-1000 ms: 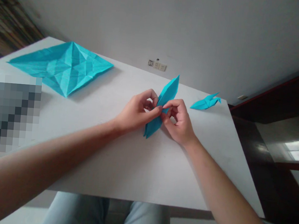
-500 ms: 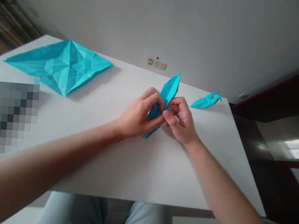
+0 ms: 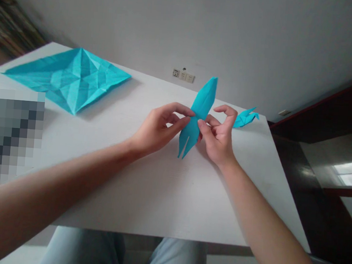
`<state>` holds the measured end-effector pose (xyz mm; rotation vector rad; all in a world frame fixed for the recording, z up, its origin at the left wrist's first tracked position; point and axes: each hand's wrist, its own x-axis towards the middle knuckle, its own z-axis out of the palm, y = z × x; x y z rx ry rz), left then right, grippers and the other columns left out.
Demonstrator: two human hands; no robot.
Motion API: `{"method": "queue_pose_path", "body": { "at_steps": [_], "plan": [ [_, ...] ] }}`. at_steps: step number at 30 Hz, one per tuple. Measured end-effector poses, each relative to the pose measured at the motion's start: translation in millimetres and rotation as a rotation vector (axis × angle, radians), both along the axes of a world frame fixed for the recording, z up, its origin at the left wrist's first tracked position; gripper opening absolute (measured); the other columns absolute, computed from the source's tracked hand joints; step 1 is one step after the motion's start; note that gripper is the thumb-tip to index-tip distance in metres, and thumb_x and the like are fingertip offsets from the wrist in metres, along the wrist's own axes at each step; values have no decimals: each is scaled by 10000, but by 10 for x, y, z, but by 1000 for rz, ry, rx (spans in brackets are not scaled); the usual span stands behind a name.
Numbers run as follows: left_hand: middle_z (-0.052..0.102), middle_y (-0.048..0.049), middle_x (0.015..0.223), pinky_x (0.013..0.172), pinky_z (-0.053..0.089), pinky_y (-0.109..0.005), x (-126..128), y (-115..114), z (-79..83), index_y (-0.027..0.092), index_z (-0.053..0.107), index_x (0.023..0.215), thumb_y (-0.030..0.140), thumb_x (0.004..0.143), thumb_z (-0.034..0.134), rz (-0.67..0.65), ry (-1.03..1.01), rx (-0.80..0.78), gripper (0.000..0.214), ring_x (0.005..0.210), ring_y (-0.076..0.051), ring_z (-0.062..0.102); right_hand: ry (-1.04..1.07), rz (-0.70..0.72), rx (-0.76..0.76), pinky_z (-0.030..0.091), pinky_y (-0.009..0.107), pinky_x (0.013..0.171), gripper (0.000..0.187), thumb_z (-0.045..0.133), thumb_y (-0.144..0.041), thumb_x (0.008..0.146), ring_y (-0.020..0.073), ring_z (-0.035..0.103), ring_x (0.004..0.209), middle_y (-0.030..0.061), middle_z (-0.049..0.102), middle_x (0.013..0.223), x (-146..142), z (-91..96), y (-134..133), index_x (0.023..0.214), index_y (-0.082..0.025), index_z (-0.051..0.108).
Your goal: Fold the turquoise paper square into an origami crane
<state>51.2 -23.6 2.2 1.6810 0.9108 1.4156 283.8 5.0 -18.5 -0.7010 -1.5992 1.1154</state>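
Observation:
A blue piece of folded origami paper (image 3: 205,98) is held above the table, long and narrow, with a split lower end of two points and a broader upper end. My left hand (image 3: 161,126) pinches its left edge near the middle between thumb and index finger. My right hand (image 3: 220,137) grips the right side at the same height, thumb on the front face and index finger raised off the paper. The other fingers of the right hand are partly hidden behind the paper.
A finished blue paper crane (image 3: 245,118) sits at the table's right rear, partly behind my right hand. A large creased blue sheet (image 3: 76,81) lies at the left rear. A pixelated object (image 3: 8,135) is at the left. The white table (image 3: 146,199) meets a wall with sockets (image 3: 183,75).
The folded paper has turned so that its broad face and split lower end show. My left fingers have drawn back to its left edge, and my right index finger has lifted.

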Motion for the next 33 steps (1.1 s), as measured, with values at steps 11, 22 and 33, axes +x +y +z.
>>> {"method": "queue_pose_path", "body": {
  "at_steps": [11,22,33],
  "plan": [
    [918,-36,1213,791,741,-254,4,10,-45,250,793,1397,311,1028,998,-41,-116,-103,426,881,-152,908,-46,-73,-61,570,315,522,794,1053,-830,1008,132,598,585,-80,698,1003,-13,132,-4,1410,-404,518],
    [927,-43,1224,758,723,-251,4,39,-74,245,791,1355,331,1015,1035,-30,-139,-119,428,835,-137,869,-28,-85,-35,598,304,510,812,1076,-770,1012,124,645,602,-55,749,1153,-19,61,2,1445,-428,480],
    [937,-78,1184,779,719,-266,15,40,-24,210,825,1116,533,995,1116,-74,-174,-157,451,864,-167,866,-94,10,-3,592,306,583,580,1021,-819,1042,134,654,649,-23,770,1006,17,131,-31,1250,-324,802]
  ]
}}
